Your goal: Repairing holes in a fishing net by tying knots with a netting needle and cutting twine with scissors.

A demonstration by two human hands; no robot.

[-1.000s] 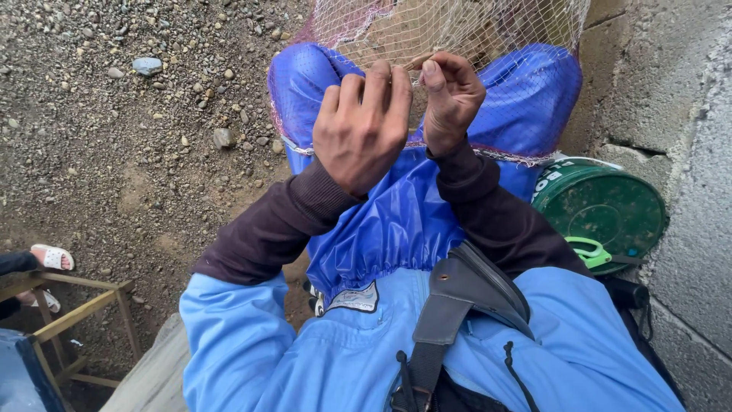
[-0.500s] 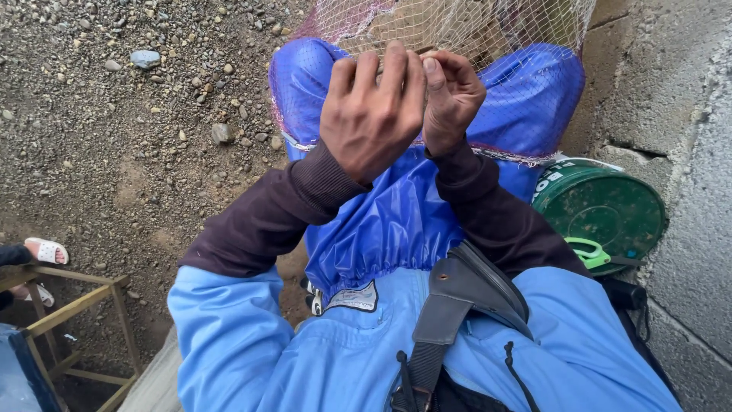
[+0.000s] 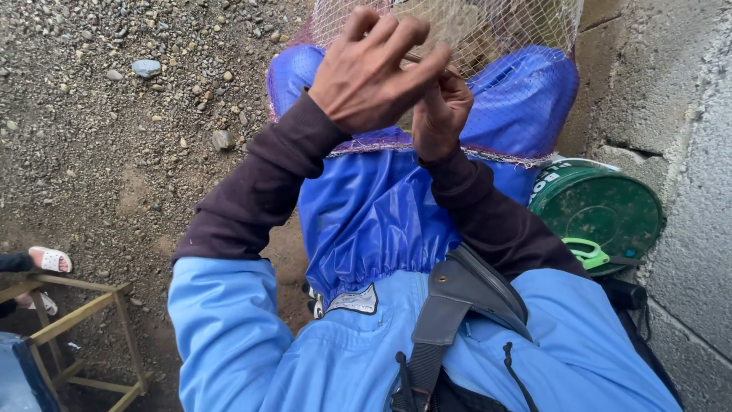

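Observation:
A pale mesh net (image 3: 496, 30) with a purple-edged hem lies over my knees, which are in shiny blue trousers (image 3: 366, 214). Both hands are raised into it. My left hand (image 3: 374, 72) is turned back-up, its fingers curled into the mesh, and it crosses over the top of the other hand. My right hand (image 3: 438, 114) sits just below and to the right, fingers pinched shut on the netting. A thin dark strip (image 3: 417, 58) shows between the two hands; I cannot tell what it is. Dark sleeves cover both forearms.
A green bucket lid (image 3: 598, 214) with a light green handle sits at my right beside a concrete wall (image 3: 686, 152). Gravel ground (image 3: 114, 114) spreads to the left. A wooden frame (image 3: 84, 320) stands at lower left, near another person's foot in a white sandal (image 3: 49, 259).
My left hand has risen and swung right until it covers the right hand's fingers. The right hand stays closed on the net in nearly the same place.

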